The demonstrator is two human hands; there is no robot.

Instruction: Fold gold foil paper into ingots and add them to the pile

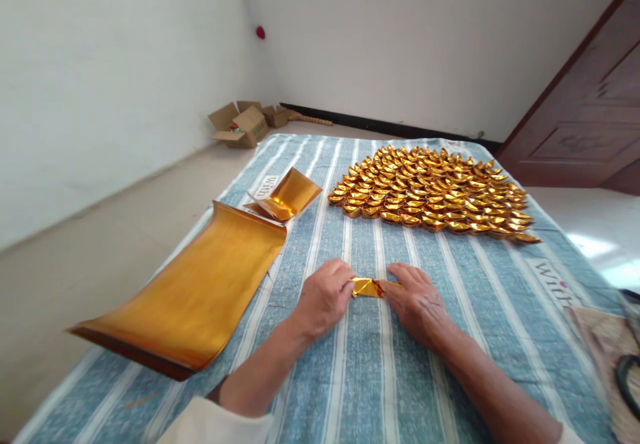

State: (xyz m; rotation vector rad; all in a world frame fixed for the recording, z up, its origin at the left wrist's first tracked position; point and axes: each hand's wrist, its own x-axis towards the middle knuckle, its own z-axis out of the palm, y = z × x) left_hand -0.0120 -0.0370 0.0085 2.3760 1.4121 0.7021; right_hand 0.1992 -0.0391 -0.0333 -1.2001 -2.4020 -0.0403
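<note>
Between my two hands lies a narrow folded strip of gold foil paper (369, 288), low over the striped cloth. My left hand (327, 292) is closed, gripping the strip's left end between thumb and fingers. At the other end my right hand (413, 294) pinches the strip, its thumb below and the fingers bent over the top. Both ends are partly hidden by the fingers. To the left rests a large stack of gold foil sheets (195, 284) with curled edges. Beyond it is a smaller curved gold sheet (295, 194).
Rows of folded gold foil ingots (430, 194) cover the far right of the table, which has a blue striped cloth (320, 377). A brown cloth (600, 351) and a black handle (623, 377) sit at the right edge. Cardboard boxes (243, 127) stand on the floor behind.
</note>
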